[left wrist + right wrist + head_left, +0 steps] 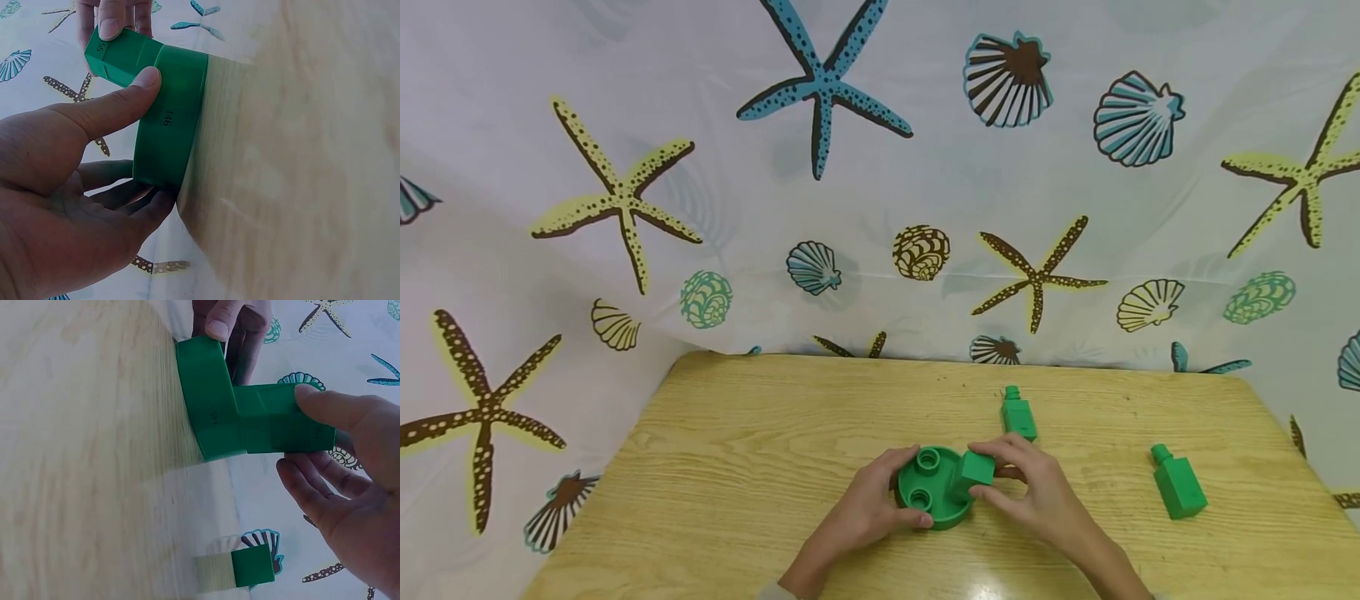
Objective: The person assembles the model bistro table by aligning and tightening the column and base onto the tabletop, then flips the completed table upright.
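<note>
- The base point(942, 482) appears to sit on the table point(737, 467), its 2 visible sockets facing up on its left half.
- The left hand point(872, 504) grips the base from its left, thumb on the near edge, fingers around the far edge.
- The right hand point(1033, 487) pinches the held block point(976, 473) between thumb and fingers; it stands upright on the right part of the base.
- The step in hand looks like fitting the held block into the base, probably by screwing; its lower end is hidden.
- The next move seems to call for turning it while the left hand steadies the base.
- The far block point(1018, 421) stands behind and right of the base, just beyond the right hand, whose fingers could knock it.
- The outer block point(1180, 487) is well right of the base; both loose blocks have threaded necks.
- Neither hand covers the 2 sockets; a patterned cloth point(887, 312) hangs behind the base.
</note>
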